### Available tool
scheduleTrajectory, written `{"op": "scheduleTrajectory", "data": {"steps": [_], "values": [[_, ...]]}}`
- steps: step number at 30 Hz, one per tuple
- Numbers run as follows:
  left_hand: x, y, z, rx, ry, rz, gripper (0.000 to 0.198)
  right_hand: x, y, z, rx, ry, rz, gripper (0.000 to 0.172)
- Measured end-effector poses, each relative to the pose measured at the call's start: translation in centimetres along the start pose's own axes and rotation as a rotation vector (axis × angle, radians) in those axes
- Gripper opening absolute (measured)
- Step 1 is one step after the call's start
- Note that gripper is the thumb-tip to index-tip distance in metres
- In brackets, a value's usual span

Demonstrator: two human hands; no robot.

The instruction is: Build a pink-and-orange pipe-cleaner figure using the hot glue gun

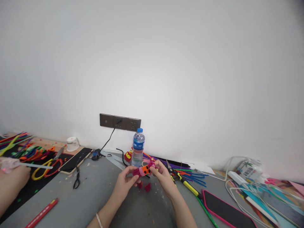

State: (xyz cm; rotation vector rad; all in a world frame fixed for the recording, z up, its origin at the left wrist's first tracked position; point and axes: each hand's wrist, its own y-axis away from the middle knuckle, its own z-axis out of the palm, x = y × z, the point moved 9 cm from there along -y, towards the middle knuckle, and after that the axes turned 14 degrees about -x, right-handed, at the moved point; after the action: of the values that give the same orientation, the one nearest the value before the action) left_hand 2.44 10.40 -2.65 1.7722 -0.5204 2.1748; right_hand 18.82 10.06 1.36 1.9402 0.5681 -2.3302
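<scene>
A small pink and orange fuzzy figure with dark spots, seemingly of pipe cleaner, is held above the grey table between both hands. My left hand grips its dark pink end between thumb and fingers. At the brighter pink end, the fingers of my right hand are pinched; the fingertips partly cover that end. Small red fuzzy pieces lie on the table just below the figure. Right behind the hands stands a water bottle with a blue cap.
Yellow-and-black-handled scissors, a pink-edged phone and white cables lie to the right. Purple and blue pipe cleaners are behind. On the left are another phone, scissors, a red pencil and another person's hand.
</scene>
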Motion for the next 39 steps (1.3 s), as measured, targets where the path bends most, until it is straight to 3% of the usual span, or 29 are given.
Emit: {"op": "scheduleTrajectory", "data": {"steps": [13,39], "values": [[-0.9,-0.4,-1.3,0.051,0.073,-0.005,0.053,-0.4,0.1,0.5,-0.056,-0.04,0.012,0.033],[-0.1,-0.2,-0.9,0.052,0.054,-0.05,0.057,0.2,0.2,0.3,-0.089,-0.092,0.0,0.03]]}}
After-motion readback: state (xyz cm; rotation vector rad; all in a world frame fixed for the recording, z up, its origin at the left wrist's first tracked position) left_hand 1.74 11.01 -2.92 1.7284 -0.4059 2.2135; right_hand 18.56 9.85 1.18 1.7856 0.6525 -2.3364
